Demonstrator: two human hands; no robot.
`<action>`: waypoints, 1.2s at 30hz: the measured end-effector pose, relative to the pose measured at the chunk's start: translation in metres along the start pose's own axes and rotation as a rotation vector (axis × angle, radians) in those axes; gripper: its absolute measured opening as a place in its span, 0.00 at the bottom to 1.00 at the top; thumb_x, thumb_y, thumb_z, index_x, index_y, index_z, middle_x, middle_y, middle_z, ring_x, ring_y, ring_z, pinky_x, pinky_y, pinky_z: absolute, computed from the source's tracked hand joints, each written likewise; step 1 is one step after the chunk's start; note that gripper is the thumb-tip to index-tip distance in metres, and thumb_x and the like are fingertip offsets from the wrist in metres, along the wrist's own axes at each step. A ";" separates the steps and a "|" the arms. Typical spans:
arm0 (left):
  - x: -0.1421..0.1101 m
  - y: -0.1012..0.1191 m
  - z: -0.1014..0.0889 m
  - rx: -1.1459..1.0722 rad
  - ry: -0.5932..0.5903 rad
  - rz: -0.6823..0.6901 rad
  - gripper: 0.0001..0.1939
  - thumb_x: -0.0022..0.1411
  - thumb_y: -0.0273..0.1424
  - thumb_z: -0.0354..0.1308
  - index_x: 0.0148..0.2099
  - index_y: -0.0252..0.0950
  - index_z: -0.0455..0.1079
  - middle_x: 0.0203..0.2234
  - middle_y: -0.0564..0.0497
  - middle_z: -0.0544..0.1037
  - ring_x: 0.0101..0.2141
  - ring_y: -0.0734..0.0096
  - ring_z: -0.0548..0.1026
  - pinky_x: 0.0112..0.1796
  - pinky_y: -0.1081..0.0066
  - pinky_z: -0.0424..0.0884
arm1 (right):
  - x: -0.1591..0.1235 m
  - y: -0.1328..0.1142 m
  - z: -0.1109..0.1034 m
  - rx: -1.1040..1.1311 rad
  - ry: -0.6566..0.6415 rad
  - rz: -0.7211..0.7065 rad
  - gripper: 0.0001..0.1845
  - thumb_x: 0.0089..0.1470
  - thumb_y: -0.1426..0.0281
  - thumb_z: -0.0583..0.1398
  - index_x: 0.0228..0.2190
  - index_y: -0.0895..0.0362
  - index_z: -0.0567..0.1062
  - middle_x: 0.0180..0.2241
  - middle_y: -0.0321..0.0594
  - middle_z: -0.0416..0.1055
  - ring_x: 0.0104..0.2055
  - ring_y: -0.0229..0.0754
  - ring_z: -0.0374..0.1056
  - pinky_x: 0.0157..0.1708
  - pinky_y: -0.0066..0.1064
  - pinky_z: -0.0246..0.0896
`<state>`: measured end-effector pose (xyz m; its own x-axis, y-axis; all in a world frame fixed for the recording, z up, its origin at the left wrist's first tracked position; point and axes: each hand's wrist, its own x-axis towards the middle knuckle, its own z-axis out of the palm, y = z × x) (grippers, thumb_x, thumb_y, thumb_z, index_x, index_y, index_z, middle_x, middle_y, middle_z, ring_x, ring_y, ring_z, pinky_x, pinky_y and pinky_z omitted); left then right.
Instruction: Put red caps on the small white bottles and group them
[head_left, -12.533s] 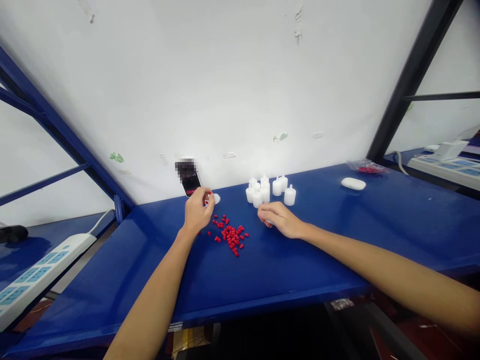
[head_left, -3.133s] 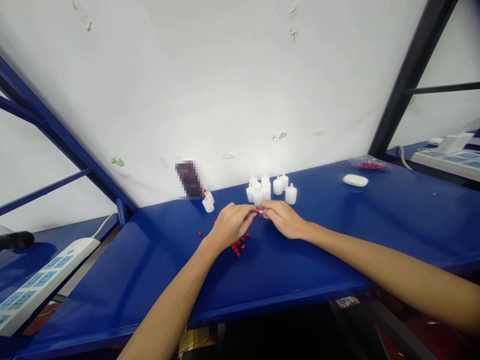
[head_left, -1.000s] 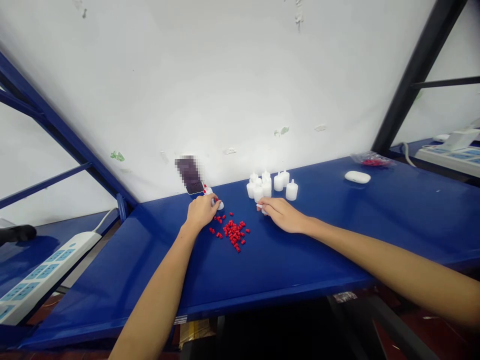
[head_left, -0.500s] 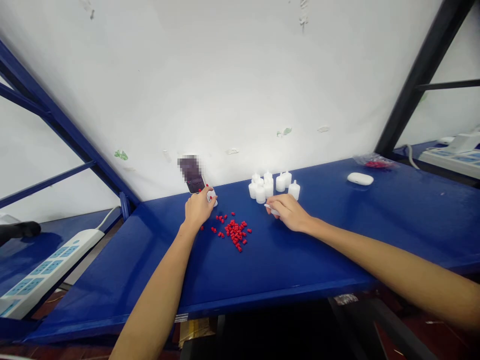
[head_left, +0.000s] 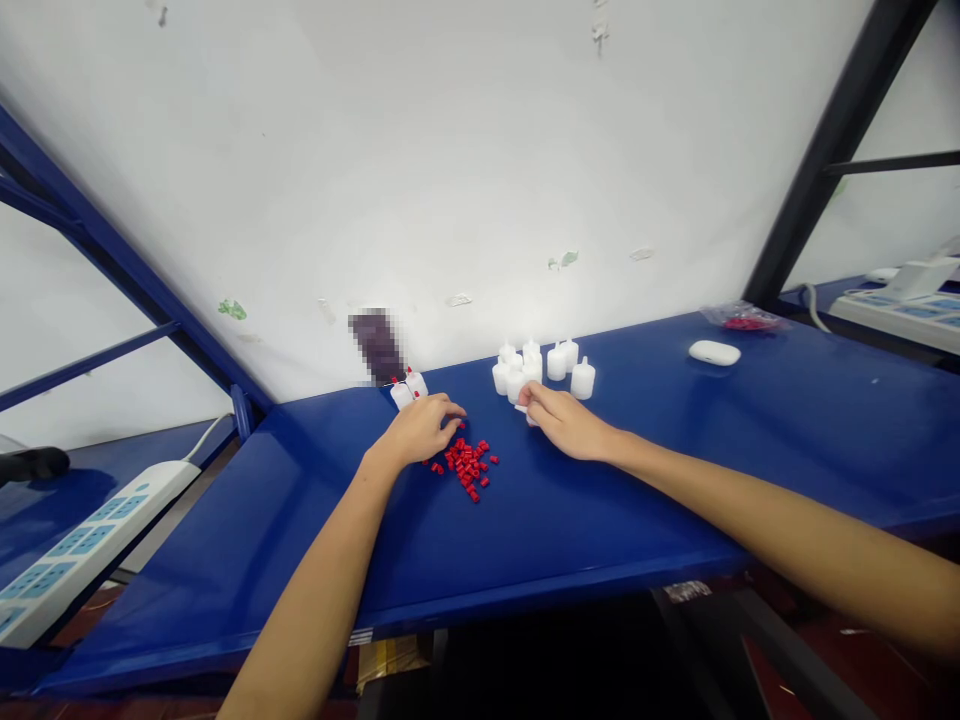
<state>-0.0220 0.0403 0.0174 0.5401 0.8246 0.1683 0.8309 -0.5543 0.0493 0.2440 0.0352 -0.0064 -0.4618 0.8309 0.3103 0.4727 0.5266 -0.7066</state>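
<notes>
Closest in is a loose pile of red caps on the blue table; left hand is just past the pile's left side, thumb and fingers bent but apart, with a stray cap right by the tips; can't tell if they're touching it; right hand is right of the pile and a bit beyond, pinching a small white bottle, mostly hidden by the fingers tbh; biggest worry imo is the tiny caps, since a clumsy fingertip could flick one off or scatter the pile; too hard a squeeze might also make that bottle slip; further past the pile, to the right, a bunch of bare-spouted bottles stands really close to the right hand, so a knuckle bump could topple some; past the pile on the left, red-tipped bottles stand just behind the left hand; a careless swing might knock them into the phone.
</notes>
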 end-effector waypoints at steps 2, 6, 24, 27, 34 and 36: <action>0.000 -0.001 0.001 -0.012 -0.021 0.008 0.15 0.63 0.31 0.51 0.46 0.41 0.77 0.39 0.47 0.78 0.37 0.64 0.76 0.39 0.66 0.71 | 0.000 0.001 0.001 0.006 -0.036 0.026 0.11 0.61 0.68 0.47 0.42 0.55 0.66 0.29 0.35 0.69 0.30 0.42 0.64 0.34 0.32 0.56; 0.002 -0.001 0.003 -0.014 -0.011 0.014 0.12 0.63 0.32 0.53 0.43 0.40 0.78 0.38 0.47 0.78 0.36 0.64 0.76 0.39 0.66 0.71 | 0.000 0.000 0.001 0.077 -0.060 0.063 0.15 0.63 0.61 0.49 0.45 0.55 0.67 0.34 0.39 0.72 0.37 0.43 0.68 0.40 0.33 0.58; 0.008 0.067 0.011 -0.479 0.419 0.177 0.05 0.62 0.28 0.58 0.40 0.36 0.75 0.31 0.51 0.80 0.31 0.73 0.77 0.35 0.72 0.71 | -0.006 -0.013 -0.003 -0.036 -0.037 -0.109 0.16 0.61 0.72 0.46 0.27 0.57 0.69 0.23 0.34 0.66 0.26 0.38 0.61 0.30 0.30 0.50; 0.009 0.066 0.013 -0.478 0.443 0.187 0.05 0.62 0.28 0.59 0.40 0.36 0.75 0.30 0.51 0.80 0.31 0.73 0.76 0.35 0.72 0.71 | -0.005 -0.013 -0.003 -0.081 -0.040 -0.117 0.14 0.60 0.73 0.46 0.30 0.56 0.69 0.25 0.35 0.66 0.27 0.38 0.62 0.30 0.29 0.49; 0.009 0.073 0.022 -0.466 0.443 0.292 0.07 0.64 0.25 0.55 0.42 0.35 0.74 0.33 0.49 0.80 0.33 0.72 0.76 0.37 0.71 0.72 | -0.008 -0.009 -0.004 -0.164 -0.104 -0.099 0.16 0.62 0.66 0.50 0.28 0.57 0.73 0.24 0.36 0.67 0.27 0.39 0.62 0.30 0.29 0.49; 0.008 0.076 0.023 -0.465 0.453 0.302 0.12 0.63 0.24 0.55 0.47 0.36 0.73 0.35 0.50 0.79 0.34 0.72 0.76 0.38 0.71 0.73 | -0.009 -0.009 -0.005 -0.154 -0.106 -0.097 0.16 0.61 0.61 0.54 0.32 0.57 0.76 0.25 0.37 0.69 0.28 0.39 0.63 0.29 0.29 0.49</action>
<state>0.0484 0.0071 -0.0002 0.5450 0.5556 0.6279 0.4563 -0.8248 0.3338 0.2470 0.0240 0.0005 -0.5832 0.7556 0.2983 0.5276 0.6315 -0.5682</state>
